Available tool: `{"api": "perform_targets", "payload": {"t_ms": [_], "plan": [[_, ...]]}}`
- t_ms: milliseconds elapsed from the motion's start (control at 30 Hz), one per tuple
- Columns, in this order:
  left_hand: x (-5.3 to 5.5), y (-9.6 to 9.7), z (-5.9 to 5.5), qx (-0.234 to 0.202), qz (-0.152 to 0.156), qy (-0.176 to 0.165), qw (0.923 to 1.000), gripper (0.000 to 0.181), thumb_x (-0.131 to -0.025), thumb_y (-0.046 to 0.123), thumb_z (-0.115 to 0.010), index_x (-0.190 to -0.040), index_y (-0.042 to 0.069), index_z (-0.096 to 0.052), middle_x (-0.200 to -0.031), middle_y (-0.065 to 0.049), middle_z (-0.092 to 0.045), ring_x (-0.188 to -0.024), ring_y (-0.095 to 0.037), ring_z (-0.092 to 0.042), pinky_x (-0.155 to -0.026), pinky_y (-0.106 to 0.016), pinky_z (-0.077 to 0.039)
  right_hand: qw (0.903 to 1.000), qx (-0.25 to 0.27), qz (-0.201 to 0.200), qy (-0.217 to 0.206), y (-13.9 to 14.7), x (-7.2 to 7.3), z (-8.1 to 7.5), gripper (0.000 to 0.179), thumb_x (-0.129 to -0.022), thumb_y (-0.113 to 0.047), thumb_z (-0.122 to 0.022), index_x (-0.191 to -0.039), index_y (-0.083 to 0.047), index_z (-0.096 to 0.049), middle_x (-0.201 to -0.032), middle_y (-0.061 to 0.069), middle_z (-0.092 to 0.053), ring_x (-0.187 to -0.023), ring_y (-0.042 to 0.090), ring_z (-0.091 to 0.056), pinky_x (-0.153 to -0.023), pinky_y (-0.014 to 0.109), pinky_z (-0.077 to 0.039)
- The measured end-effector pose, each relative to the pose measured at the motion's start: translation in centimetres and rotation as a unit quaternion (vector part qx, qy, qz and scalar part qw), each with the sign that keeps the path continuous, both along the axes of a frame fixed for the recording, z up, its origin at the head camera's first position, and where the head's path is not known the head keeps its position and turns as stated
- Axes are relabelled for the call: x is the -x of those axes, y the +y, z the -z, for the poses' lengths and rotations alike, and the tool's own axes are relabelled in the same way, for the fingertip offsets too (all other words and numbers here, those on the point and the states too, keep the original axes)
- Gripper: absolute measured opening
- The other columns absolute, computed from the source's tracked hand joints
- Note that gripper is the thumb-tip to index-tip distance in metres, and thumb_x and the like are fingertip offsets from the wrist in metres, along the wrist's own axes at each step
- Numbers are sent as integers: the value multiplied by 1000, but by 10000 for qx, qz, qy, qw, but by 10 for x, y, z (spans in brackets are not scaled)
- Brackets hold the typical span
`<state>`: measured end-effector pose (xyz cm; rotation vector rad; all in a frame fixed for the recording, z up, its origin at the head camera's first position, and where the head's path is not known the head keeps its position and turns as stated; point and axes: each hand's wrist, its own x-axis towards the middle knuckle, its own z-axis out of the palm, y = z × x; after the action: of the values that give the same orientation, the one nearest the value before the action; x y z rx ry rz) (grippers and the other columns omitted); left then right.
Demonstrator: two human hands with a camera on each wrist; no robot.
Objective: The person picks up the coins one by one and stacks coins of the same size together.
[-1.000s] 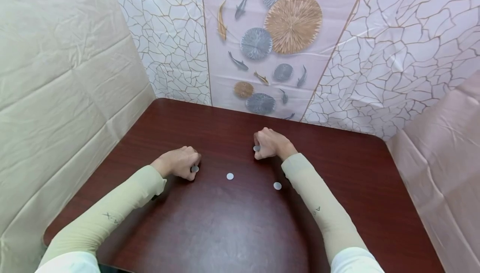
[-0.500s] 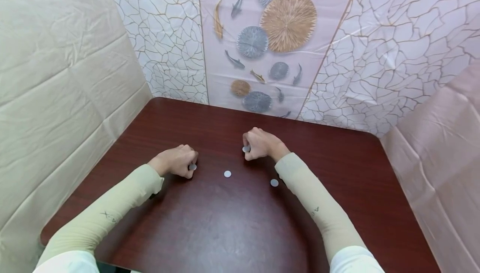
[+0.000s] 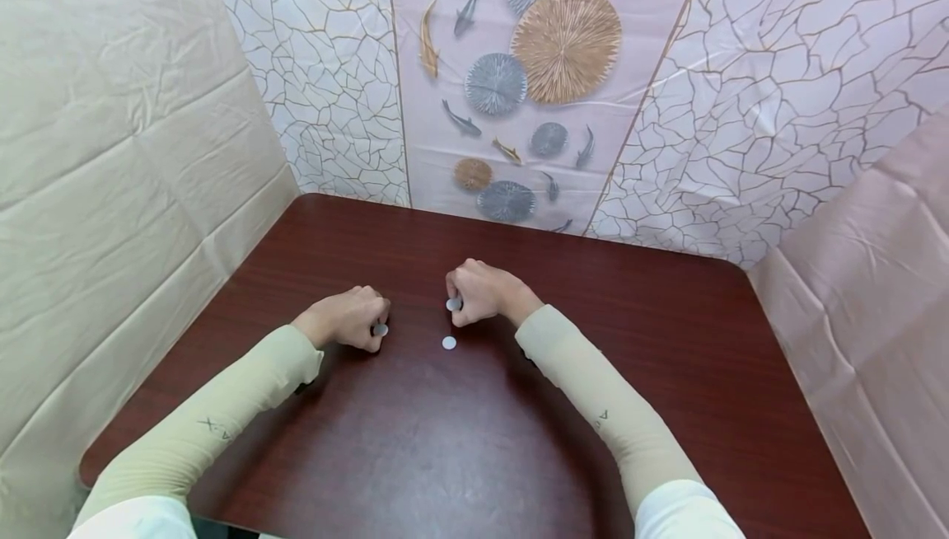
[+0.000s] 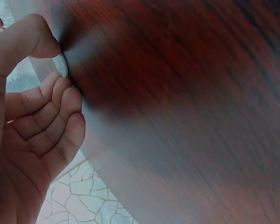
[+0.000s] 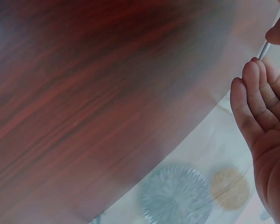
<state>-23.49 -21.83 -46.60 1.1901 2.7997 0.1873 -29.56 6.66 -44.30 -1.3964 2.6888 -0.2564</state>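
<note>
My left hand [image 3: 347, 316] pinches a small silver coin [image 3: 380, 330] between thumb and fingers, low over the left part of the brown table. In the left wrist view this coin [image 4: 61, 65] stands on edge between the thumb and fingertips. Farther right, my right hand [image 3: 483, 290] pinches another silver coin [image 3: 454, 304]. Only a thin edge of that coin [image 5: 264, 49] shows in the right wrist view. A third coin [image 3: 449, 343] lies flat on the table, just in front of my right hand and right of my left hand.
The dark red-brown table [image 3: 445, 456] reaches back to a patterned cloth wall [image 3: 504, 143]. A plain cream curtain [image 3: 133, 217] borders its left side, and a pinkish one [image 3: 853, 316] the right. My right forearm sleeve [image 3: 600, 407] crosses over the table.
My right hand has moved left with its coin, toward the coin lying in the middle. My right forearm now covers the coin that lay at the right. The left hand stays nearly still.
</note>
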Motion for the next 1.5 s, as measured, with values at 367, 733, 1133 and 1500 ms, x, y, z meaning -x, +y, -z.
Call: {"api": "perform_targets", "payload": {"t_ms": [367, 733, 1133, 1500], "plan": [[1, 1, 2, -67, 9, 172, 9998, 11, -76, 18, -76, -78, 13, -66, -73, 5, -64, -63, -9, -58, -63, -28, -52, 9996, 24, -285, 23, -35, -11, 5, 17, -74, -25, -77, -84, -14, -69, -71, -7, -64, -61, 6, -54, -60, 19, -46], [1, 0, 0, -111, -13, 103, 9999, 12, -76, 19, -76, -80, 12, -67, -73, 6, -65, -65, -10, -60, -65, -29, -53, 9984, 212, -473, -213, -65, -23, 9, 17, -76, -22, -78, -86, -10, -71, -73, -4, -64, -61, 6, -53, -61, 18, -45], [1, -1, 1, -240, -108, -195, 9995, 10, -72, 16, -76, -77, 14, -68, -70, 7, -66, -63, -5, -54, -61, -26, -49, 9984, 205, -280, -448, -87, -30, 22, 28, -77, -21, -78, -65, -18, -52, -58, -11, -35, -53, 3, -28, -52, 18, -27], [0, -1, 1, -476, -428, -531, 9965, 18, -72, 15, -79, -88, 12, -71, -78, 7, -70, -71, -3, -61, -68, -24, -54, 9982, 314, 4, -516, -95, -35, 27, 16, -79, -24, -82, -74, -16, -69, -65, -10, -61, -58, 4, -53, -57, 16, -44]]}}
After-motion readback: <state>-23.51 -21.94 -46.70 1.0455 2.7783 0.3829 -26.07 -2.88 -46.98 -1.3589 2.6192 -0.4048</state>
